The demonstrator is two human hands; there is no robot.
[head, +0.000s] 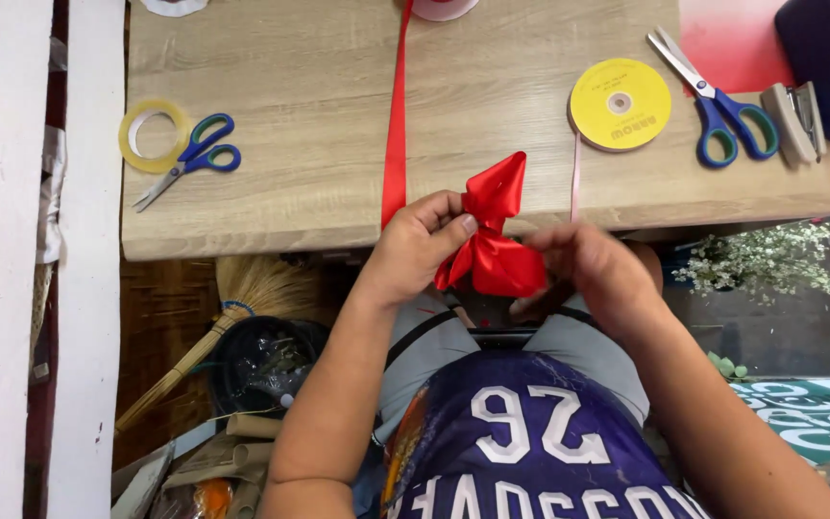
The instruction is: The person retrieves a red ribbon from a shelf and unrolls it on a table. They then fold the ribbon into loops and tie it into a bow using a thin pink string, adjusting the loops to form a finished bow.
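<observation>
Both hands, left (415,245) and right (593,264), pinch a glossy red satin ribbon bow (494,240) between them; a pale wooden worktop (309,106) lies just beyond.

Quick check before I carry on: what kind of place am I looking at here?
Likely a craft or gift-wrapping workbench, perhaps in a flower shop: both hands fold a red ribbon bow over a wooden table with scissors, a tape roll and a yellow ribbon spool.
</observation>
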